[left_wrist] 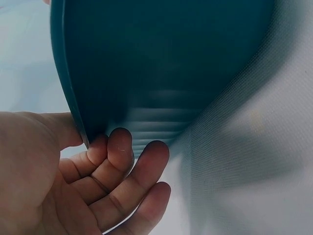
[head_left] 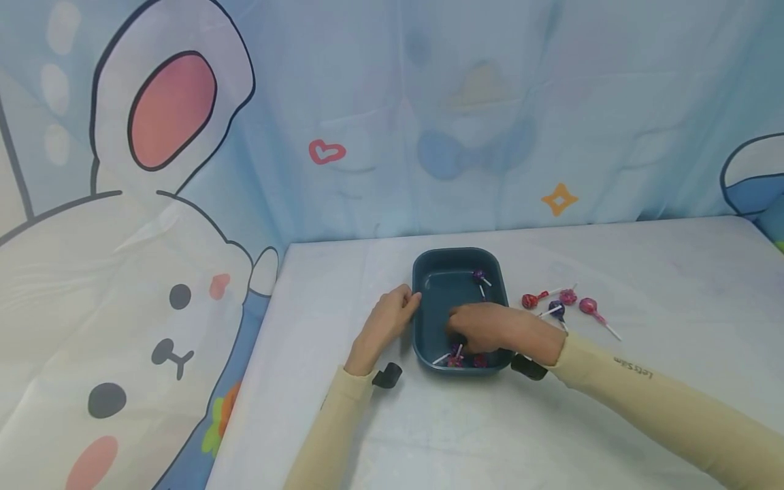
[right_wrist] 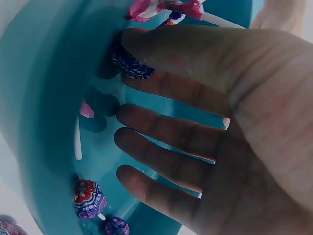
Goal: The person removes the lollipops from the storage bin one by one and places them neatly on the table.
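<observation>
A dark teal rectangular bin (head_left: 431, 299) stands on the white table. My left hand (head_left: 386, 318) holds its left rim, thumb on the rim; in the left wrist view the fingers (left_wrist: 154, 161) curl against the outer wall. My right hand (head_left: 490, 328) reaches down inside the bin. In the right wrist view its thumb and index finger pinch a dark blue wrapped lollipop (right_wrist: 131, 63), while the other fingers extend below. A purple lollipop (head_left: 479, 275) lies near the bin's far right corner. More lollipops (head_left: 455, 361) with white sticks lie by the near wall.
Right of the bin several lollipops lie loose on the table: a red one (head_left: 529, 301), a dark blue one (head_left: 557, 309) and two pink ones, the outer one (head_left: 589, 305) farthest right. A printed curtain (head_left: 367, 88) hangs behind the table and along its left side.
</observation>
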The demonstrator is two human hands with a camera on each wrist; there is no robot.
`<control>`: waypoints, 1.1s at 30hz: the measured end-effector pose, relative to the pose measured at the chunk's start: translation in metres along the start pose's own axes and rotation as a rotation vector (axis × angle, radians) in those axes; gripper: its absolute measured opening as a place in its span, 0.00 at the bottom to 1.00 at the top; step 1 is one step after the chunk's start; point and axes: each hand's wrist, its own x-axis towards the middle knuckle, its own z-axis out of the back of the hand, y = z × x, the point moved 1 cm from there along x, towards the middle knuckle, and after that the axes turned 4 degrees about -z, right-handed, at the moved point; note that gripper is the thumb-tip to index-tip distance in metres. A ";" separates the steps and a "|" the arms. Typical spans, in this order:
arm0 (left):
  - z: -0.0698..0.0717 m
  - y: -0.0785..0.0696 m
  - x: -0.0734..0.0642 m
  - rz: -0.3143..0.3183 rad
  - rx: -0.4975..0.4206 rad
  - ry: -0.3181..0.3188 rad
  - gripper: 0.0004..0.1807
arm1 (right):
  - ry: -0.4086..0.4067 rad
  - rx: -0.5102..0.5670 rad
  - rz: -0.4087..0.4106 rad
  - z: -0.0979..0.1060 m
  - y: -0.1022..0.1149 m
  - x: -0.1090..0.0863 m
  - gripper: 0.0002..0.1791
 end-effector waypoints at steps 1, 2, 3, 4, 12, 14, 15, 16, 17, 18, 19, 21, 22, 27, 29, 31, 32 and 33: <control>0.000 0.000 0.000 0.000 -0.001 0.000 0.16 | -0.003 0.002 0.001 0.000 -0.001 0.000 0.14; 0.000 0.000 0.000 0.001 0.000 0.000 0.16 | -0.008 0.006 0.002 0.001 -0.001 0.000 0.14; 0.000 -0.001 0.000 0.002 0.002 -0.001 0.16 | -0.012 0.008 0.003 0.001 -0.002 0.000 0.14; 0.000 -0.001 0.000 0.002 0.005 -0.003 0.16 | -0.018 0.008 0.010 0.002 -0.003 0.000 0.14; 0.000 -0.002 -0.001 0.005 0.015 -0.011 0.16 | -0.042 0.039 0.021 0.012 -0.011 -0.004 0.15; 0.000 -0.002 -0.001 0.004 0.016 -0.012 0.16 | -0.050 0.059 0.023 0.014 -0.014 -0.005 0.16; 0.000 -0.002 -0.001 0.004 0.014 -0.011 0.16 | -0.058 0.070 0.026 0.015 -0.016 -0.006 0.16; 0.000 -0.002 -0.001 0.005 0.014 -0.011 0.16 | -0.065 0.082 0.027 0.017 -0.017 -0.007 0.16; 0.000 -0.002 -0.001 0.003 0.016 -0.011 0.16 | -0.074 0.090 0.034 0.018 -0.019 -0.008 0.16; 0.000 -0.003 -0.001 0.003 0.016 -0.012 0.16 | -0.083 0.102 0.034 0.019 -0.020 -0.009 0.15; 0.000 -0.003 0.000 0.004 0.015 -0.012 0.16 | -0.094 0.111 0.034 0.020 -0.022 -0.010 0.15; 0.000 -0.003 0.000 0.007 0.017 -0.011 0.16 | -0.116 0.123 0.034 0.022 -0.025 -0.012 0.15; 0.000 -0.003 0.000 0.010 0.016 -0.011 0.16 | -0.126 0.125 0.032 0.022 -0.027 -0.014 0.14; 0.001 -0.004 0.000 0.016 0.016 -0.008 0.17 | -0.183 0.143 0.022 0.023 -0.035 -0.021 0.15; 0.000 -0.004 0.000 0.016 0.015 -0.006 0.17 | -0.206 0.151 0.021 0.023 -0.038 -0.025 0.16; 0.000 -0.004 0.000 0.018 0.009 -0.001 0.17 | -0.225 0.160 0.017 0.023 -0.041 -0.029 0.17; 0.000 -0.004 0.000 0.020 0.008 0.001 0.16 | -0.235 0.165 0.013 0.022 -0.043 -0.031 0.17; 0.000 -0.003 0.000 0.023 0.005 0.003 0.16 | -0.245 0.170 0.008 0.022 -0.045 -0.032 0.17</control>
